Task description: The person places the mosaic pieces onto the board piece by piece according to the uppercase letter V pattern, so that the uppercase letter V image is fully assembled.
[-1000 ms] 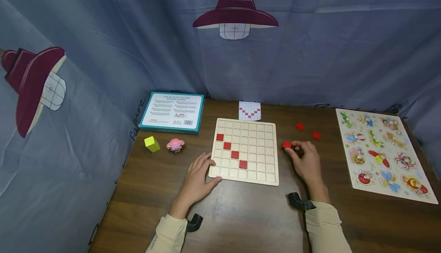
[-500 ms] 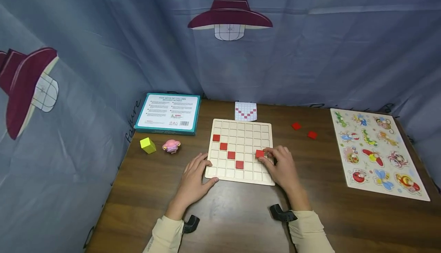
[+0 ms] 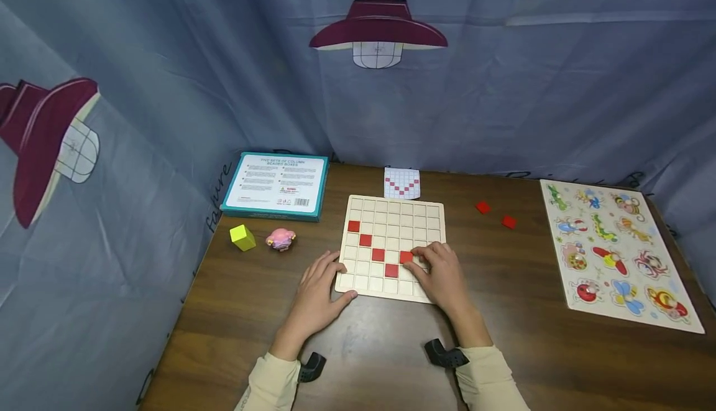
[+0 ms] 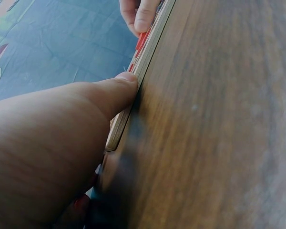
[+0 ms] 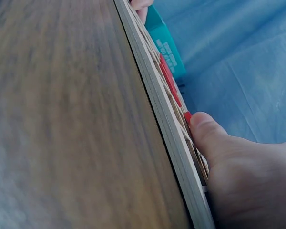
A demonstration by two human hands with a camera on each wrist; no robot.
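A light wooden grid board [image 3: 397, 217] lies on the table, with red tiles in a descending diagonal, the lowest tile [image 3: 391, 270] near its lower middle. My right hand [image 3: 444, 279] pinches another red tile [image 3: 406, 257] between thumb and fingers, just up and right of that lowest tile. Whether it lies fully in its cell I cannot tell. My left hand [image 3: 316, 299] rests at the board's lower left corner, thumb on the near edge and fingers along the left side. In the left wrist view the left thumb [image 4: 119, 93] touches the board's edge [image 4: 118, 131].
Two loose red tiles [image 3: 483, 207] lie right of the board. A small card [image 3: 402, 183] with a red V pattern stands behind it. To the left are a teal box [image 3: 276, 186], a yellow-green cube [image 3: 243, 237] and a pink toy [image 3: 281, 239]. An insect puzzle [image 3: 621, 252] lies far right.
My right hand has carried the red tile leftward from the table right of the board to a spot over the grid, beside the lowest tile. The left hand has stayed at the board's corner.
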